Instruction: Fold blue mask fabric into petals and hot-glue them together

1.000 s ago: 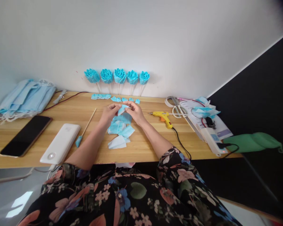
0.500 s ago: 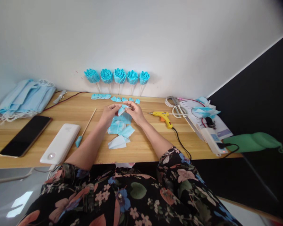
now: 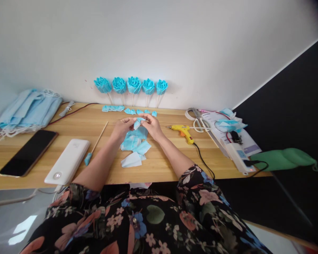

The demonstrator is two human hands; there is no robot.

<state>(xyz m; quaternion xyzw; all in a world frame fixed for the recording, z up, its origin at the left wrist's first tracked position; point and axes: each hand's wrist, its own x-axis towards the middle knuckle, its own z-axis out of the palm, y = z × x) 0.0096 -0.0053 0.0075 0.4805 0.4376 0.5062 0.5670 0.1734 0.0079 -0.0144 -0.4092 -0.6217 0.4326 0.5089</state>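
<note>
Far left, rear: a stack of pale-blue pleated face masks [image 3: 26, 109] lies on the light wooden tabletop [image 3: 164, 167]. In front of it a flat black smartphone [image 3: 29, 152] lies screen up. Just to its right is a white rectangular power bank [image 3: 68, 161]. Next comes a thin wooden stick with a blue fabric tip [image 3: 96, 142], lying apart from the power bank with its tip toward the near edge.

Centre: the left hand [image 3: 122, 127] and the right hand [image 3: 152, 126] meet over the tabletop. The fingers of both hands are closed in a pinch on a small light-blue folded fabric piece [image 3: 137, 123], which sits between the two hands. The left grips its left side and the right its right side. Whether the piece touches anything beneath it cannot be told. On the near side of the hands, a loose pile of light-blue cut fabric squares [image 3: 134, 145] lies on the tabletop. Behind the hands, a row of small blue folded fabric petals [image 3: 129, 110] lies near the wall. Five blue fabric roses on thin sticks [image 3: 134, 85] stand propped against the white wall.

Right of the right hand: a yellow plastic glue gun [image 3: 184, 132] lies on its side, nozzle toward the hands. Its black cord runs to the near edge. Further right are white printed papers [image 3: 250, 148] carrying blue scraps. A white power strip [image 3: 237, 155] there has a plug inserted. Beyond the tabletop's right end lies a green cloth [image 3: 283, 159].
</note>
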